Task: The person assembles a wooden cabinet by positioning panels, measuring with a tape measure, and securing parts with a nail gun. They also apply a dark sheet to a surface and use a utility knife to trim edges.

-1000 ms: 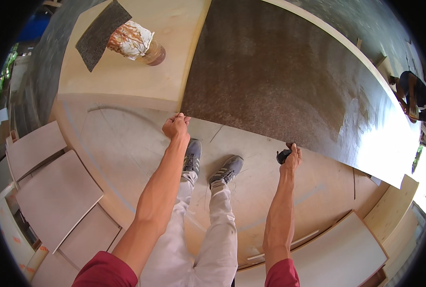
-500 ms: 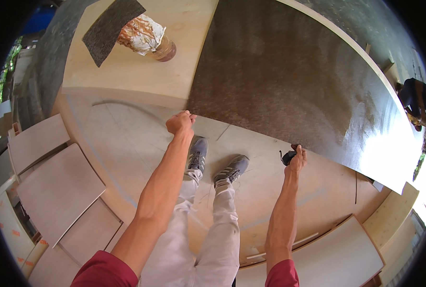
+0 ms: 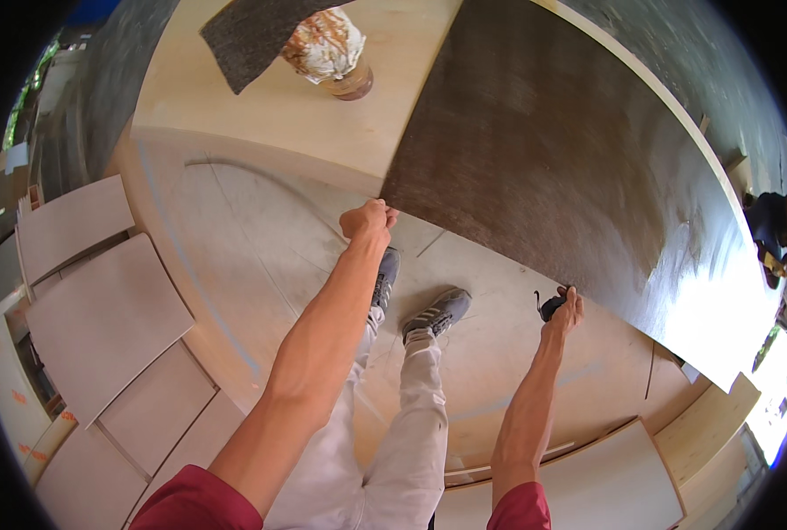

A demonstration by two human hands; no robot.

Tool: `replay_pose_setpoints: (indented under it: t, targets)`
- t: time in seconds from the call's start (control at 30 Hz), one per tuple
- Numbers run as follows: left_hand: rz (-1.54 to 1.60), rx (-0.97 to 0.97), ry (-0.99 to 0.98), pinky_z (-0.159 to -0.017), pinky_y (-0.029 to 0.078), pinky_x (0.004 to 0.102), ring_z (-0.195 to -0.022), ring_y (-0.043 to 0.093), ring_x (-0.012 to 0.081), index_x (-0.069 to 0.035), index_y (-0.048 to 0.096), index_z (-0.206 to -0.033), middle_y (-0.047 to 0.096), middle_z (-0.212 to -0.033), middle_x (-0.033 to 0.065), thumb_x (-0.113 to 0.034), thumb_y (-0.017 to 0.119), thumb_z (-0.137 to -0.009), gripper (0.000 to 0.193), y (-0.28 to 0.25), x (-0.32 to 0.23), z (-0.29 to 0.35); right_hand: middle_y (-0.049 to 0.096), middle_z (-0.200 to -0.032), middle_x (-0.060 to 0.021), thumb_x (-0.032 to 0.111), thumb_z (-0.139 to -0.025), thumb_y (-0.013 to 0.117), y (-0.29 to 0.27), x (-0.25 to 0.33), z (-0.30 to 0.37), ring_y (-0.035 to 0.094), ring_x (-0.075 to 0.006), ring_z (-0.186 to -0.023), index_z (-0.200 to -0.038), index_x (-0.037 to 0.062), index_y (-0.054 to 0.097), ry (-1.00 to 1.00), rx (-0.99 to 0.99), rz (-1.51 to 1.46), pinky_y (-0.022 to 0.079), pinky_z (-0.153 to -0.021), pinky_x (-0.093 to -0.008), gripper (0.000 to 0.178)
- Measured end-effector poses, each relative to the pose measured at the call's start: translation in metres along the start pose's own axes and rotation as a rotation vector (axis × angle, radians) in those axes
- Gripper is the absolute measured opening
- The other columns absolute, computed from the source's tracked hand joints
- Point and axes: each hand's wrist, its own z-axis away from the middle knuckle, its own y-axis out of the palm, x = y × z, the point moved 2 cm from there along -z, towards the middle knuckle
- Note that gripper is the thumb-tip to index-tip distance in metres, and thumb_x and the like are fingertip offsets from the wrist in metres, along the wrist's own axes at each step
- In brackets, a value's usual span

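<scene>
Our left hand (image 3: pixel 368 218) has its fingers closed together, pinching the near left corner of the dark sheet (image 3: pixel 552 150). Our right hand (image 3: pixel 569 309) pinches the near edge of the same sheet farther to the right, and a small black object (image 3: pixel 550 307) is also held in it; its kind we cannot tell. The sheet lies flat in front of us, over the right part of a pale worktop (image 3: pixel 261 106), and is shining strongly at its right end. On the bare left part stands a jar (image 3: pixel 353 84) with a brown-stained white wrapping (image 3: pixel 327 44), and a dark offcut (image 3: pixel 256 40) is touching it. Below are our grey shoes (image 3: pixel 442 309); to the left, light panels (image 3: pixel 106 300); at far right, another person (image 3: pixel 769 230), partly visible.
</scene>
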Motion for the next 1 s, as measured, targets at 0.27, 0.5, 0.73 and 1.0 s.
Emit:
replay_pose_setpoints:
  t: [0.27, 0.5, 0.73, 1.0]
  targets:
    - [0.095, 0.265, 0.136, -0.046, 0.048, 0.0237, -0.053, 0.058, 0.0152, 0.005, 0.055, -0.082, 0.06, -0.069, 0.011, 0.0, 0.058, -0.086, 0.007, -0.008, 0.013, -0.003, 0.065, -0.077, -0.0049, 0.021, -0.09, 0.061, -0.006, -0.002, -0.005, 0.049, -0.008, -0.059, -0.084, 0.0056, 0.062, -0.017, 0.033, 0.006, 0.039, -0.053, -0.0234, 0.017]
    - [0.083, 0.287, 0.134, -0.061, 0.057, 0.0315, -0.065, 0.06, 0.0208, 0.004, 0.051, -0.088, 0.056, -0.081, 0.0124, 0.0, 0.053, -0.089, 0.005, -0.007, 0.012, 0.0, 0.064, -0.076, -0.0062, 0.024, -0.09, 0.058, 0.001, 0.003, 0.005, 0.048, -0.0084, -0.06, -0.077, 0.0054, 0.058, -0.07, -0.022, 0.039, 0.04, -0.055, -0.0254, 0.023]
    - [0.113, 0.343, 0.071, -0.066, 0.059, 0.0348, -0.068, 0.06, 0.023, 0.004, 0.051, -0.088, 0.055, -0.082, 0.0131, -0.001, 0.053, -0.089, 0.006, -0.009, 0.009, -0.001, 0.064, -0.077, -0.0068, 0.023, -0.09, 0.058, 0.002, 0.001, 0.004, 0.05, -0.0106, -0.063, -0.077, 0.004, 0.058, -0.053, -0.054, 0.072, 0.042, -0.059, -0.0272, 0.023]
    - [0.127, 0.366, 0.074, -0.061, 0.06, 0.0326, -0.063, 0.058, 0.0204, 0.005, 0.05, -0.083, 0.055, -0.079, 0.0128, 0.003, 0.053, -0.088, 0.006, -0.011, 0.007, -0.006, 0.065, -0.076, -0.0074, 0.02, -0.089, 0.059, 0.004, 0.012, 0.005, 0.053, -0.0126, -0.065, -0.076, 0.0027, 0.061, 0.007, -0.081, 0.043, 0.043, -0.062, -0.0277, 0.021]
